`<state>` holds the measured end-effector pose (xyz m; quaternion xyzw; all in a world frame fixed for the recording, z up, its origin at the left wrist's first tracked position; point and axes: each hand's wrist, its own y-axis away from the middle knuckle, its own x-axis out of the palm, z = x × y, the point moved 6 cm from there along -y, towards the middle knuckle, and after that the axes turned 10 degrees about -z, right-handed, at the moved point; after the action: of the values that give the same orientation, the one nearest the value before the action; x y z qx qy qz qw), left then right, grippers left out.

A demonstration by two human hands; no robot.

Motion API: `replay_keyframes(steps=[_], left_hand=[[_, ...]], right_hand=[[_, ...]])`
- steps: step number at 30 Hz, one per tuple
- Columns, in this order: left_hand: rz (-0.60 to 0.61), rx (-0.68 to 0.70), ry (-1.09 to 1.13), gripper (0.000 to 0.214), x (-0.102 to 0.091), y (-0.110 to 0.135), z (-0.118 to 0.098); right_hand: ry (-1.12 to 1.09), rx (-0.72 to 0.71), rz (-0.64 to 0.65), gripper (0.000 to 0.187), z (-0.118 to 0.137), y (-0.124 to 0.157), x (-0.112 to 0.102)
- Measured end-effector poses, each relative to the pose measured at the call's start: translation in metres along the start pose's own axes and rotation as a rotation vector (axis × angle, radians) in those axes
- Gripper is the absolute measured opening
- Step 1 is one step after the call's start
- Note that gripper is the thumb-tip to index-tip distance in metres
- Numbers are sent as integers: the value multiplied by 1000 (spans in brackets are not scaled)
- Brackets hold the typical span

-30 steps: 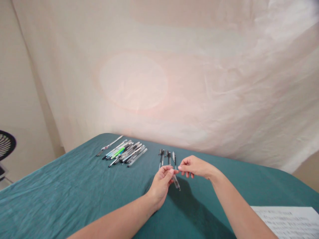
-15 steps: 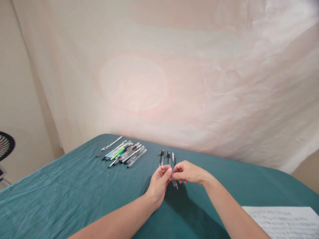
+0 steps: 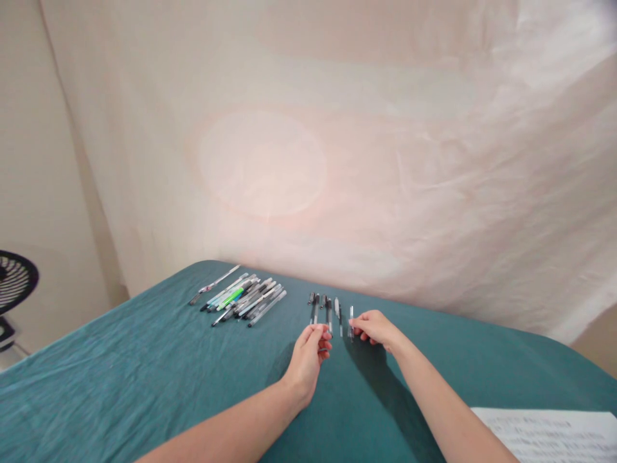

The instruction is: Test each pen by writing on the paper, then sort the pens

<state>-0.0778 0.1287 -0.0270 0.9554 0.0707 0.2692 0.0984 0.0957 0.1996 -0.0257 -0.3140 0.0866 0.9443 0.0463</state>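
My right hand (image 3: 373,329) pinches a short clear pen (image 3: 351,313), upright in the view, at the right end of a small row. Whether it is a whole pen or only its barrel is too small to tell. My left hand (image 3: 308,360) is closed, thumb against fingers, at the near end of the row; what it holds, if anything, is hidden. Beyond it, black-and-clear pens (image 3: 315,310) lie side by side, with dark caps (image 3: 311,298) beside their far ends. A white-topped piece and a thin dark stick (image 3: 340,321) lie between my hands.
A loose pile of pens (image 3: 255,299), one bright green, lies to the left on the teal cloth (image 3: 159,366). One pen (image 3: 216,281) lies apart from it. A printed sheet (image 3: 554,434) is at the near right. A black fan (image 3: 17,283) stands beyond the left edge.
My hands were together over the row and have come apart. My right hand has moved right with the clear pen; my left hand stays near the row, its fingers curled.
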Motion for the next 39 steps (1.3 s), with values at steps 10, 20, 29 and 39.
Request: replay_keyframes(steps=[10,20,29,39], left_hand=[[211,117,-213,29,14,14,-7],[458,238,-826,27,23,2,-42],[-52,745,-1619,23,-52,-61,-124],[-271,803,-1921,24,-79,-71,-130]], right_hand=[[111,-56,-105,30,-4,-13,12],[60,-77,-64,31,-7,-15,18],[-125,-71,-181,35,-12,-11,3],[-273,-159,-300,37,-16,-10,-1]])
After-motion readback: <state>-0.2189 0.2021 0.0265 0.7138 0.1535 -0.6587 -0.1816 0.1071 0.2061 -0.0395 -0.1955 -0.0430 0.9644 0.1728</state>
